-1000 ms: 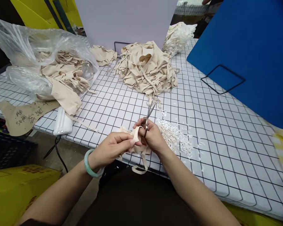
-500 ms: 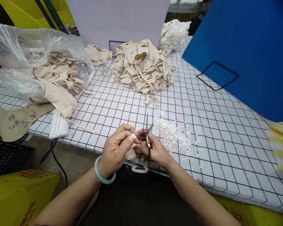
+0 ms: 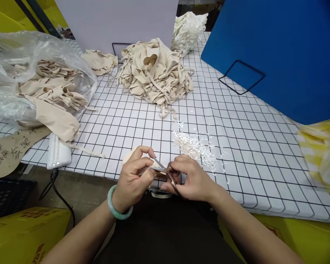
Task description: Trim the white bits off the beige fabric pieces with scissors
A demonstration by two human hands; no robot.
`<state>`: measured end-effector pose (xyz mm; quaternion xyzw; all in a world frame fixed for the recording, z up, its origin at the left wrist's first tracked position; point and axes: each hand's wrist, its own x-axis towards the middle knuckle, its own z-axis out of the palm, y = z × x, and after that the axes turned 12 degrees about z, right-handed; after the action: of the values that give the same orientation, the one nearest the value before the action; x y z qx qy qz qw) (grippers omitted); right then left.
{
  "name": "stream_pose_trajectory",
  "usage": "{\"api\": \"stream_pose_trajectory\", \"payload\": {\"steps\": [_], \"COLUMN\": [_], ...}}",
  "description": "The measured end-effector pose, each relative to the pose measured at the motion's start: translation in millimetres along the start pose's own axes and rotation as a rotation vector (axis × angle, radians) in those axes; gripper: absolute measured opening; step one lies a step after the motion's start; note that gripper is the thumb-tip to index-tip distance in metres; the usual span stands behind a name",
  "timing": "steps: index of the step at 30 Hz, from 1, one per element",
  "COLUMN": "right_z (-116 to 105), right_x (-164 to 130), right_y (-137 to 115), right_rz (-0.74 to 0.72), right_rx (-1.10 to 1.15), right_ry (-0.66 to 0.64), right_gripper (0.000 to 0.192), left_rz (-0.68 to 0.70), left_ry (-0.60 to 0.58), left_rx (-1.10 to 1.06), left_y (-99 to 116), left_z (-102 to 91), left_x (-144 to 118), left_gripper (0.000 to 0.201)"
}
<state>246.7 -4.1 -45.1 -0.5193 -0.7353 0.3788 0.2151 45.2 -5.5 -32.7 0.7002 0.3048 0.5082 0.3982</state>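
Observation:
My right hand point(image 3: 191, 178) has its fingers in the handles of a pair of scissors point(image 3: 162, 169). The blades are apart and point left toward my left hand point(image 3: 134, 178), whose thumb and fingers pinch a beige fabric piece point(image 3: 128, 154). Part of that fabric shows beyond the fingers; most of it is hidden by the hands. A fabric strap loop point(image 3: 161, 194) hangs below, at the table's front edge. Just past my right hand lies a scatter of small white and beige clippings point(image 3: 196, 146).
A heap of beige fabric pieces point(image 3: 156, 73) lies mid-table. At left, a clear plastic bag point(image 3: 82, 68) holds more, beside a white power bank point(image 3: 59, 152) with a cable and a marked paper pattern point(image 3: 5, 156). A blue board point(image 3: 275, 55) stands at right.
The scissors have swung from pointing up to pointing left, their blades now at the fabric by my left fingers. My right hand has turned over. The whole view has shifted slightly.

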Motion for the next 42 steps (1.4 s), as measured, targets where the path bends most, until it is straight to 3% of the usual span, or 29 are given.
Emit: {"api": "stream_pose_trajectory", "payload": {"steps": [20,27,31,34,36,38,40,42], "right_z": [0,9,-7,-28,-32,-22,1,30], "right_x": [1,2,-1,-7,-9,-6,1,12], "right_y": [2,10,14,19,20,18,11,2], "right_rz": [-0.082,-0.030,0.202,0.369,0.419,0.411,0.348,0.278], "right_rx": [0.000,0.010,0.022,-0.061,-0.131,-0.116,-0.021,0.097], "right_ry": [0.050,0.074,0.139,0.250,0.257,0.203,0.144,0.100], "right_gripper": [0.054,0.057,0.046,0.043,0.049,0.047,0.042,0.033], "left_rz": [0.049,-0.007,-0.027,0.021,-0.022,-0.119,-0.190,-0.214], "left_ry": [-0.071,-0.072,-0.038,0.047,-0.017,-0.182,-0.310,-0.344], "left_rx": [-0.033,-0.023,0.154,0.531,0.760,0.866,0.860,0.768], "left_y": [-3,-4,-2,-5,-13,-24,-35,-41], "left_z": [1.3,5.1,-20.7,-53.5,-68.7,-73.6,-70.4,-64.2], "left_x": [-2,-2,7,7,0,-11,-20,-25], "left_gripper": [0.022,0.020,0.023,0.020,0.017,0.040,0.058,0.055]}}
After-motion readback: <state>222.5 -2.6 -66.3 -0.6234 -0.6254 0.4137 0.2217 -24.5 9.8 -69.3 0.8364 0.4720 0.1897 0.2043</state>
